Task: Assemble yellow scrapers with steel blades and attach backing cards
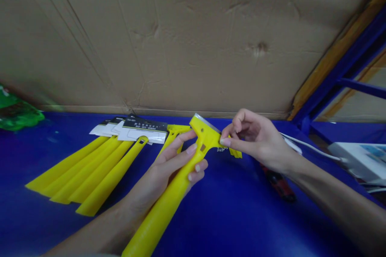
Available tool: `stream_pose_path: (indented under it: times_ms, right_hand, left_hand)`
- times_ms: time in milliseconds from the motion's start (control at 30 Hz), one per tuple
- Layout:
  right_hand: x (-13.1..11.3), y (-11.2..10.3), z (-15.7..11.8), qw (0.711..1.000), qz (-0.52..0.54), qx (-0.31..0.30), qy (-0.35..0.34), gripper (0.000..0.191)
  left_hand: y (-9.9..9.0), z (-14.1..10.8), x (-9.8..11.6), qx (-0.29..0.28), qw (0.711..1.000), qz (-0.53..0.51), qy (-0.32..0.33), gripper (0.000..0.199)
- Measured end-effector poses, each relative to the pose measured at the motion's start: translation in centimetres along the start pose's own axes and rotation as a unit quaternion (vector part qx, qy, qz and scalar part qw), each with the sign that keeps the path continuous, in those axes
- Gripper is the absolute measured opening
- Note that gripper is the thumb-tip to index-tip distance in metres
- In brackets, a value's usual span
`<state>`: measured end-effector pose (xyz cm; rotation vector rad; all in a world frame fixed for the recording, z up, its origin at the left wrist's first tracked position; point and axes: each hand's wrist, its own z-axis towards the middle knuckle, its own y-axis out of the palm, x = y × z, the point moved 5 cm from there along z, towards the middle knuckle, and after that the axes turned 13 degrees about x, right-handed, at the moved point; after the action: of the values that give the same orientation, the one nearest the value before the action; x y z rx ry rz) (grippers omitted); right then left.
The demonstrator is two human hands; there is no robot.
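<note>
**One in our hands, the others lying in a row**

We hold a yellow plastic scraper (157, 225) across the blue table (241, 221), near the middle of the view, with its handle running toward us and its metal blade (205, 123) facing far. Our left hand (159, 176) cradles the handle, its fingers curled around it and pressed in. Our right hand (259, 140) pinches the right corner of the scraper's head between thumb and forefinger, while its other fingers curl loosely above.

To the left, a row of yellow scrapers (84, 172) lies side by side, handles pointing near and left. Their far ends sit under white-and-black printed cards (144, 131). Those cards are in place along the row, while the scraper in our hands shows no card that we can see. Another yellow scraper head (177, 129) lies just beyond our left fingers, partly hidden by them.

Right of our hands, a dim red-and-black tool handle (279, 182) lies on the table. Farther right are a white cable (310, 148) and a white box (358, 160). A green plastic bag (16, 110) sits at the far left, below a cardboard sheet (193, 40) that stands along the far edge beside a blue metal shelf frame (340, 64).
</note>
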<state>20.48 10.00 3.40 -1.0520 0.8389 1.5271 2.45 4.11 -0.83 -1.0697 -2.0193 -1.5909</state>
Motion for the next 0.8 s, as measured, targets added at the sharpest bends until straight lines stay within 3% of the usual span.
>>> stream_pose_path:
  times_ms: [300, 467, 600, 800]
  right_hand:
    - [-0.6, 0.2, -0.5, 0.996, -0.002, -0.02, -0.087, 0.041]
    - [-0.6, -0.1, -0.1, 0.998, 0.013, -0.022, -0.059, 0.04]
    - [-0.4, -0.4, 0.1, 0.999, -0.01, -0.02, -0.03, 0.031]
    - [-1.4, -0.5, 0.0, 0.992, -0.073, -0.048, -0.091, 0.021]
  left_hand:
    - [0.6, -0.5, 0.4, 0.009, 0.999, -0.044, -0.006, 0.023]
    - [0.7, -0.3, 0.3, -0.03, 0.999, -0.04, 0.003, 0.02]
    - [0.8, -0.5, 0.1, -0.016, 0.999, -0.035, 0.008, 0.021]
    - [1.0, -0.9, -0.1, 0.0, 1.0, -0.022, 0.0, 0.02]
